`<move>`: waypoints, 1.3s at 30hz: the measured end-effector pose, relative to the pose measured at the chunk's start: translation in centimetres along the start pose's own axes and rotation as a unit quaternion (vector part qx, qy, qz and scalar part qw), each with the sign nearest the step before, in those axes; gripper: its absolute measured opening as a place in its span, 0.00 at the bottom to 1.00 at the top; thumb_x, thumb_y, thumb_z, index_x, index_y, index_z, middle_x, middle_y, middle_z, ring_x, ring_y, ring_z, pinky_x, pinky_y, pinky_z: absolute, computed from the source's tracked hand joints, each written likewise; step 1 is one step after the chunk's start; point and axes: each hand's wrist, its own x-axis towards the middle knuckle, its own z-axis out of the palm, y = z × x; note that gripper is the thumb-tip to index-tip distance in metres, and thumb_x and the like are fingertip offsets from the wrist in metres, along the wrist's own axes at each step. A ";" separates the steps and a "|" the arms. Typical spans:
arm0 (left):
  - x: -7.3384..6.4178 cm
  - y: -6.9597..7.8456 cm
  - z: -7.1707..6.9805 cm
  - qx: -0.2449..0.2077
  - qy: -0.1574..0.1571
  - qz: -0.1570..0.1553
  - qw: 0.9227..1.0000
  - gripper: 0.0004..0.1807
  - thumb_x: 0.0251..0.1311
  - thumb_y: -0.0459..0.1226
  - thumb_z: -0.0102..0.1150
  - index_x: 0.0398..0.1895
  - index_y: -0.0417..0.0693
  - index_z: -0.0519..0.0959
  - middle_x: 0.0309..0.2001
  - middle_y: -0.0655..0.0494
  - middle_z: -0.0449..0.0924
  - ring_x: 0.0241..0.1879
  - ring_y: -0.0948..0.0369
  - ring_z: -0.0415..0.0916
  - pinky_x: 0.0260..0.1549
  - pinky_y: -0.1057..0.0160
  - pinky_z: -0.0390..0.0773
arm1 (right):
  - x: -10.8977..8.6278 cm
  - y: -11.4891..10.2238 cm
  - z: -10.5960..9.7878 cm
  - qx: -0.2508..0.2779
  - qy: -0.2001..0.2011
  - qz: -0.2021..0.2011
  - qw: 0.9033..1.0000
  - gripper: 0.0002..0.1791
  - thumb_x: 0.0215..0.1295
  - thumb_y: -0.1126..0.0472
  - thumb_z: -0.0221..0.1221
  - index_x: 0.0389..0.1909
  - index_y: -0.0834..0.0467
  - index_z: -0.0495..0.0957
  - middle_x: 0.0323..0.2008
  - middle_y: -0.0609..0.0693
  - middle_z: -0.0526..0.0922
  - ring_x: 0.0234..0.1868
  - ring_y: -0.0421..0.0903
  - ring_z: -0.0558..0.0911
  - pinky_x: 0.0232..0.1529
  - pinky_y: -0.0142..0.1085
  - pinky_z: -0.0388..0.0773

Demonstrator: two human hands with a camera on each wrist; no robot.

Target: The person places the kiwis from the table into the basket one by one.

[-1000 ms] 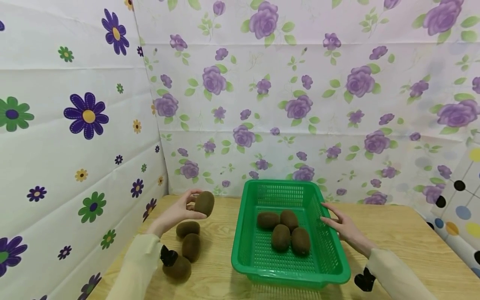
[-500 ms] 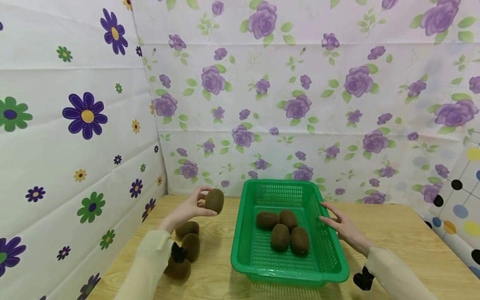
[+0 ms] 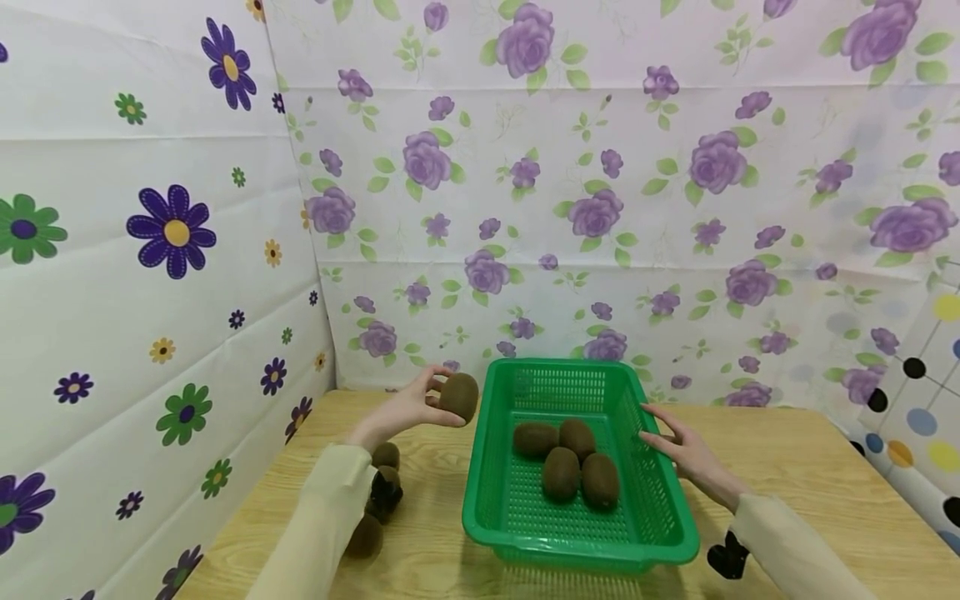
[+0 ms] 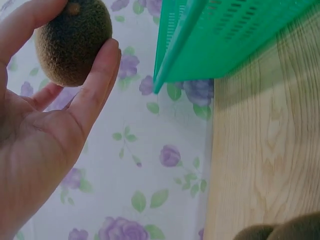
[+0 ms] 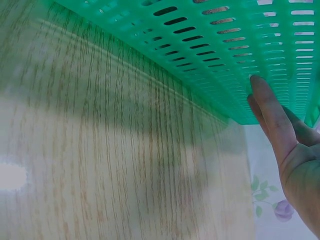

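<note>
My left hand (image 3: 408, 406) holds a brown fuzzy kiwi (image 3: 458, 397) between thumb and fingers, raised just left of the green plastic basket (image 3: 480, 467). In the left wrist view, the kiwi (image 4: 75, 42) is pinched at the fingertips, with the basket wall to its right. My right hand (image 3: 690, 452) holds the basket's right rim, with digits over the top edge. The right wrist view shows other fingers (image 5: 272, 112) against the slotted outer wall. Inside the basket, several kiwis (image 3: 561, 475) lie grouped together on its floor.
More kiwis (image 3: 365, 537) lie on the wooden table (image 3: 431, 517) at left, partly hidden behind the left sleeve and a black wrist mount (image 3: 386, 493). Flowered cloth (image 3: 525, 208) hangs behind the table, and another patterned cloth (image 3: 150, 317) borders its left side.
My left hand has carried the kiwi rightward and slightly up, to beside the basket's left rim. The sleeve now covers more of the table kiwis. The right hand and basket stay in place.
</note>
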 end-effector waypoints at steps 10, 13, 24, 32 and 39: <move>1.4 0.8 2.2 0.024 -0.046 0.021 0.998 0.38 0.45 0.38 0.70 0.58 0.48 0.59 0.51 0.45 0.62 0.41 0.52 0.71 0.40 0.50 0.71 | -0.1 -0.1 0.0 -0.002 -0.005 0.001 1.000 0.34 0.69 0.58 0.49 0.71 0.52 0.43 0.66 0.67 0.42 0.54 0.64 0.66 0.35 0.52 0.75; 2.0 1.3 2.8 0.050 -0.053 0.034 0.997 0.37 0.45 0.38 0.70 0.58 0.46 0.60 0.51 0.45 0.62 0.40 0.52 0.71 0.37 0.54 0.73 | -0.1 -0.2 0.1 -0.002 -0.003 0.001 1.000 0.34 0.69 0.58 0.49 0.70 0.52 0.44 0.66 0.66 0.41 0.55 0.66 0.65 0.34 0.52 0.75; 4.0 2.9 5.6 0.086 -0.044 0.014 0.995 0.38 0.45 0.44 0.69 0.58 0.48 0.60 0.54 0.48 0.62 0.44 0.55 0.69 0.41 0.54 0.70 | 0.0 -0.2 0.2 -0.009 0.004 0.001 1.000 0.34 0.69 0.58 0.48 0.71 0.53 0.44 0.67 0.65 0.39 0.54 0.66 0.65 0.34 0.52 0.75; 5.9 3.7 7.9 0.102 -0.062 -0.010 0.993 0.38 0.45 0.40 0.70 0.58 0.45 0.59 0.54 0.47 0.61 0.45 0.55 0.69 0.38 0.58 0.72 | 0.0 0.0 0.0 0.002 0.002 -0.003 1.000 0.34 0.69 0.58 0.49 0.70 0.55 0.43 0.67 0.66 0.39 0.53 0.68 0.66 0.34 0.53 0.75; 7.1 3.6 10.0 0.045 -0.038 -0.040 0.997 0.37 0.44 0.34 0.70 0.56 0.41 0.59 0.50 0.44 0.64 0.33 0.55 0.73 0.30 0.60 0.76 | 0.0 0.1 0.0 -0.004 -0.001 -0.002 1.000 0.35 0.69 0.57 0.49 0.71 0.54 0.43 0.67 0.63 0.37 0.55 0.68 0.63 0.34 0.52 0.75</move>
